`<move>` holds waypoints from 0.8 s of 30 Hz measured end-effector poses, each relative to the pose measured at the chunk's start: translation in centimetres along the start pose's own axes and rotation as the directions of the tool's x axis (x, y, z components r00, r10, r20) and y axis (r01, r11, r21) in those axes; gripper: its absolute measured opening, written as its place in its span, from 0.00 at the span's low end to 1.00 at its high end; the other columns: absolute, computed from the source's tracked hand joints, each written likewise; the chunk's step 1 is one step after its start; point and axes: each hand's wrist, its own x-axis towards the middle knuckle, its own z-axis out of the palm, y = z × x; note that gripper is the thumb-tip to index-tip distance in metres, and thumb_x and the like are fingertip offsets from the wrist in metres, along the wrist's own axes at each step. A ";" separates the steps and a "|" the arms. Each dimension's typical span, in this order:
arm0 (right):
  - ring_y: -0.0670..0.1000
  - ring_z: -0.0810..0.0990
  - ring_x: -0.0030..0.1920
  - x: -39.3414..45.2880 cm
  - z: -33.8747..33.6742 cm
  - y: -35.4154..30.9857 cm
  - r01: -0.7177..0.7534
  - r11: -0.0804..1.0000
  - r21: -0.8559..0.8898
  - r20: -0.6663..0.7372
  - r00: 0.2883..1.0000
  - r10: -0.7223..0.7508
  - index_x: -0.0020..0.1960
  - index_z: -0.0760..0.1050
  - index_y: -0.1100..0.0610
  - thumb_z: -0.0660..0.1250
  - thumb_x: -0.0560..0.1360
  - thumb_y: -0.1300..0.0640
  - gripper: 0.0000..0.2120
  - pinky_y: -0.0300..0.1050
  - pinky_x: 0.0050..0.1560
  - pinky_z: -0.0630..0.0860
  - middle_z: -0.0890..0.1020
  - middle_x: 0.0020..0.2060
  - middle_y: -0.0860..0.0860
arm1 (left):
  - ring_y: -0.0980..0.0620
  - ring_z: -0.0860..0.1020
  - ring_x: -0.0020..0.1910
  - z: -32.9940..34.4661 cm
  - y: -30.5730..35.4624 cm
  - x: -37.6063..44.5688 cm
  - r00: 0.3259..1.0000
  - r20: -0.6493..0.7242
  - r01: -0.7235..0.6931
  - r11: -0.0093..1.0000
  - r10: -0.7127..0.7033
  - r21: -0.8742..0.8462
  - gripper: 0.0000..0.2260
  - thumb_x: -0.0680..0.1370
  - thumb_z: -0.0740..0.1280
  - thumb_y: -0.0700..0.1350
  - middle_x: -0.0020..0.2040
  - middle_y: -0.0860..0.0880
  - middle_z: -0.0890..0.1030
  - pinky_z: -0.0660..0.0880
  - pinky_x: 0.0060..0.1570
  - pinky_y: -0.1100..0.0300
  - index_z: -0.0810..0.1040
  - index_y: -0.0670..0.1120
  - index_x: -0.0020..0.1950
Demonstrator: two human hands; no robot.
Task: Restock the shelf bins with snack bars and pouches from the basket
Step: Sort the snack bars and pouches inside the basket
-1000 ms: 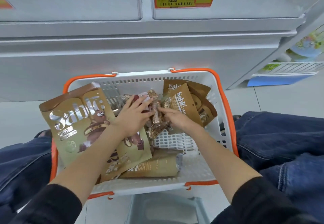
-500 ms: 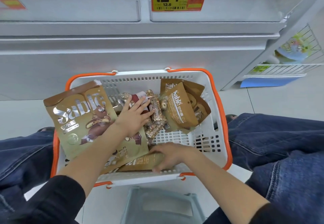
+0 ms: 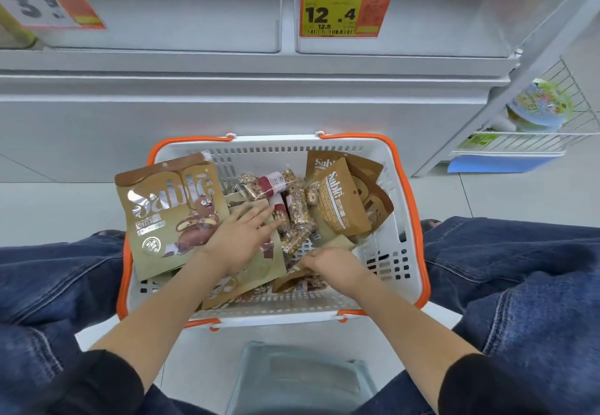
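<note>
A white basket (image 3: 394,265) with an orange rim sits on the floor between my knees. It holds gold Sable pouches, one large at the left (image 3: 168,210) and others at the right (image 3: 341,200), plus clear-wrapped snack bars (image 3: 297,206) in the middle. My left hand (image 3: 240,236) lies flat, fingers spread, on the pouches beside the bars. My right hand (image 3: 331,266) is closed on the top edge of a brown pouch (image 3: 292,279) lying near the basket's front wall. Clear shelf bins (image 3: 406,24) stand above.
A yellow price tag reading 12.4 (image 3: 344,8) hangs on the right bin, another tag (image 3: 42,2) on the left. A wire rack (image 3: 535,122) with a bowl-shaped pack stands at the right. A grey stool (image 3: 298,379) is under me, my jeans on both sides.
My right hand left the bars, went to the basket's front and now grips the brown pouch, lifting its edge. My left hand stayed on the pouches. The view tilted up.
</note>
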 end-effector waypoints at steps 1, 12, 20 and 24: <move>0.56 0.78 0.46 -0.4 -0.3 0.4 -0.068 0.996 0.049 -0.035 0.997 0.069 0.65 0.68 0.57 0.58 0.72 0.73 0.24 0.48 0.41 0.73 0.78 0.46 0.56 | 0.51 0.44 0.77 -0.3 0.0 -0.4 1.000 0.013 0.017 0.999 -0.017 -0.050 0.27 0.81 0.53 0.40 0.78 0.49 0.46 0.40 0.74 0.53 0.49 0.53 0.78; 0.55 0.79 0.48 -5.7 0.1 5.5 -0.465 0.442 0.767 0.043 0.725 0.688 0.49 0.76 0.56 0.67 0.71 0.67 0.09 0.52 0.50 0.79 0.81 0.45 0.53 | 0.50 0.78 0.54 -2.6 4.2 0.3 0.995 -0.030 0.052 0.725 -0.100 -0.687 0.26 0.75 0.64 0.40 0.60 0.48 0.79 0.76 0.53 0.53 0.66 0.52 0.72; 0.50 0.79 0.46 -3.9 -2.0 4.8 -0.434 0.653 0.620 -0.154 0.750 0.644 0.53 0.77 0.51 0.65 0.75 0.61 0.09 0.40 0.43 0.74 0.81 0.46 0.47 | 0.50 0.73 0.64 -0.4 4.9 1.1 0.999 0.028 0.044 0.799 -0.035 -0.599 0.20 0.78 0.62 0.39 0.68 0.48 0.74 0.71 0.63 0.53 0.71 0.48 0.70; 0.55 0.80 0.44 -3.9 -1.4 5.4 -0.573 0.688 0.446 -0.159 0.705 0.691 0.52 0.74 0.54 0.59 0.78 0.63 0.08 0.43 0.42 0.74 0.80 0.44 0.53 | 0.49 0.76 0.60 0.0 4.6 1.4 0.999 0.038 0.054 0.805 -0.039 -0.591 0.19 0.77 0.62 0.37 0.64 0.47 0.77 0.73 0.60 0.52 0.74 0.48 0.67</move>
